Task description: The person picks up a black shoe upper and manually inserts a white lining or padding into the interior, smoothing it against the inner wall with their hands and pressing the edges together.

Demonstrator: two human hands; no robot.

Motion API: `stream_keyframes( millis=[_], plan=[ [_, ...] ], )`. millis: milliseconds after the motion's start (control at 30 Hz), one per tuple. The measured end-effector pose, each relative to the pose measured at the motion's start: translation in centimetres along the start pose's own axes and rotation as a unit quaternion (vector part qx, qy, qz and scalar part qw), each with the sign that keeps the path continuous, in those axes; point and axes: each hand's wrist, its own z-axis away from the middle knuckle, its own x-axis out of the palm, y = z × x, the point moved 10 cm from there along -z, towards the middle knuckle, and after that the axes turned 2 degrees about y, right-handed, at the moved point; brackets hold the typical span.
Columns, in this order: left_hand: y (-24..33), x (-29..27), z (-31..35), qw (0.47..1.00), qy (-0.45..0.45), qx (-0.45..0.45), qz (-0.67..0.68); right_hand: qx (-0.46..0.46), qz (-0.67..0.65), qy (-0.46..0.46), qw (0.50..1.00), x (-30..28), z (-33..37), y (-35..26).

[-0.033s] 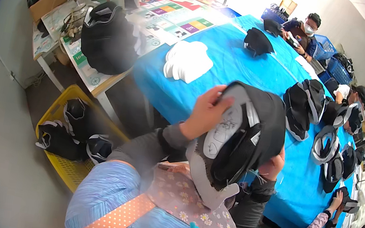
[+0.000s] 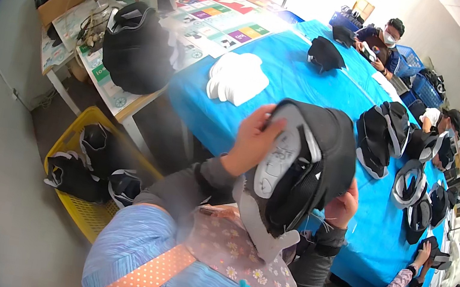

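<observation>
Above the flowered apron (image 2: 226, 237), the black cloth piece (image 2: 334, 139) has shifted slightly left; the left hand (image 2: 249, 147) grasps its upper-left edge, the right hand (image 2: 342, 207) its right side, seemingly only repositioning it.

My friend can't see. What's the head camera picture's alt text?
A person's left hand grips the edge of a black fabric piece with a gray patch while the right hand supports its other side. More black pieces and a white stack lie on the blue-covered table; people work nearby.
</observation>
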Motion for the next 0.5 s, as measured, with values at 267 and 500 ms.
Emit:
stream_keyframes(
  millis=[267, 500],
  plan=[
    [9.7, -4.4, 1.7, 0.945, 0.032, 0.266, -0.189, 0.065, 0.304, -0.020, 0.950, 5.1, -4.5, -2.4],
    [19.9, -3.2, 7.6, 0.617, -0.033, 0.649, -0.444, 0.121, 0.397, -0.159, 0.896, 19.9, -10.9, -1.8]
  ],
)
